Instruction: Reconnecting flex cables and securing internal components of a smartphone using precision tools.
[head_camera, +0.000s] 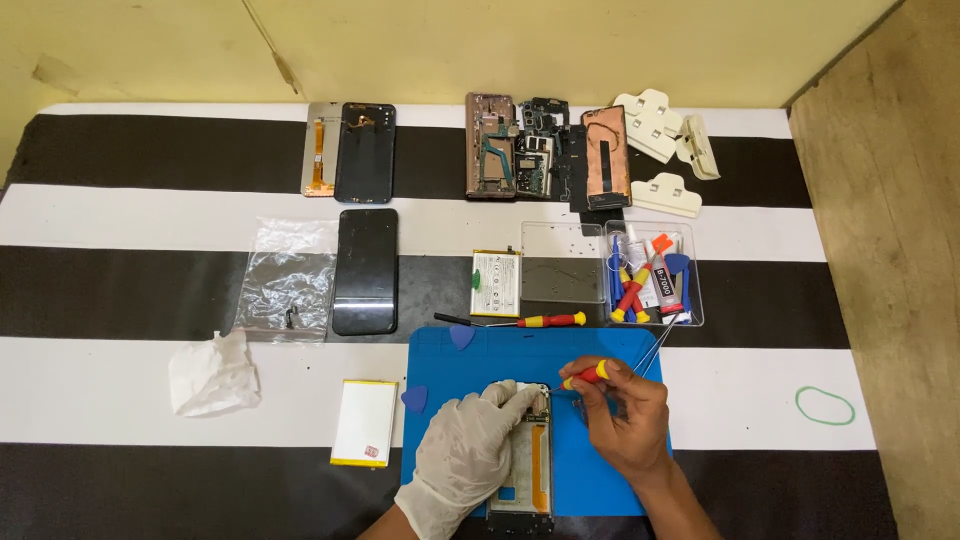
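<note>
Opened phone frame (528, 470) flat on blue mat (600, 350), near its front edge. Gloved left hand (468, 455) resting over frame's upper left, fingers curled on it, holding it down. Bare right hand (625, 415) closed around small red-and-yellow screwdriver (583, 377), tip at frame's top edge. Second screwdriver (520, 321) along mat's far edge; two blue picks (461, 336) on mat. White battery (364, 422) just left of mat. Clear tool tray (655, 272) behind, on striped bench (130, 280).
</note>
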